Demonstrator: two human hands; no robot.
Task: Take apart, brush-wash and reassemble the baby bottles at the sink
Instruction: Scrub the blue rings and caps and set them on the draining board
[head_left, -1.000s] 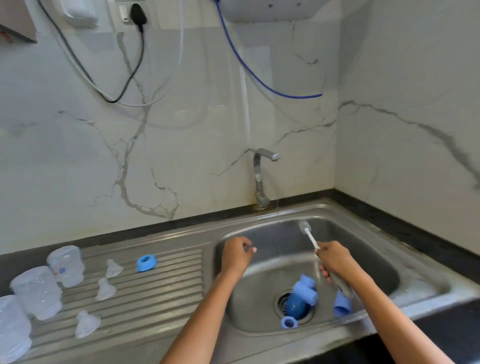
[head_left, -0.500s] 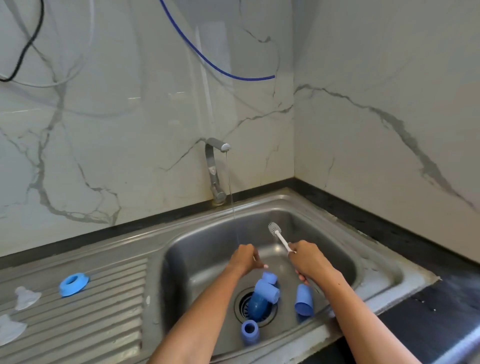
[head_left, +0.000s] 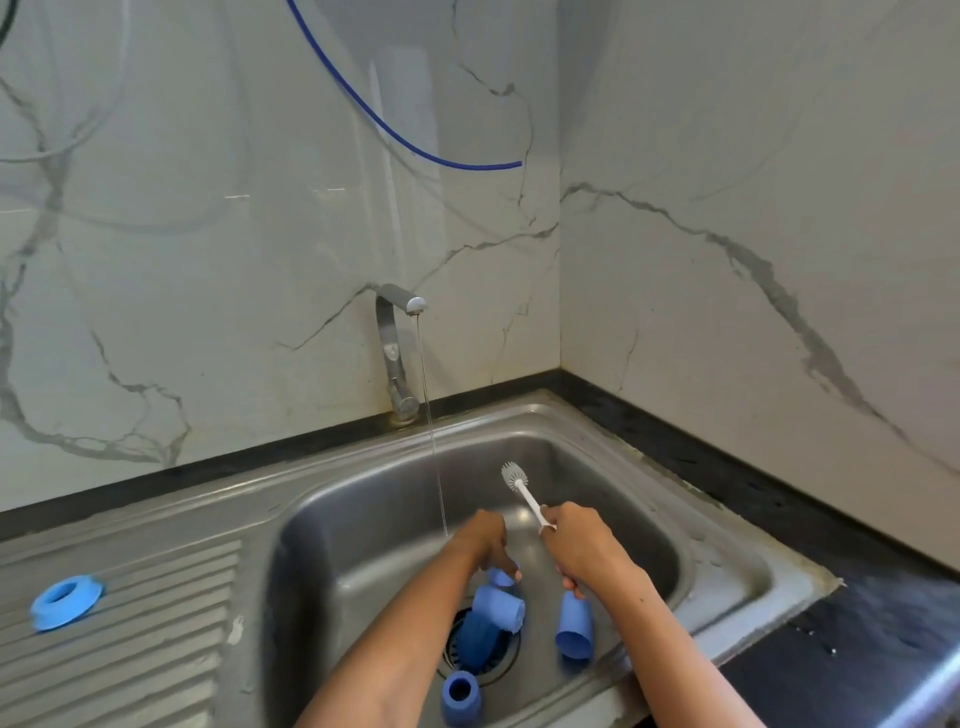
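Left hand (head_left: 480, 540) has dropped from the running water to pinch a small blue cap (head_left: 503, 576) in the sink (head_left: 613, 457), apparently for scrubbing, while right hand (head_left: 576, 545) fingers grip the brush (head_left: 522, 491) raised clear.

White marble-patterned wall panels (head_left: 218, 249) with grey veins meet in a corner behind the basin. A blue hose (head_left: 395, 132) curves down across the back panel, ending near that corner. A dark stone table (head_left: 727, 467) runs along the foot of the walls and widens at the near right edge.
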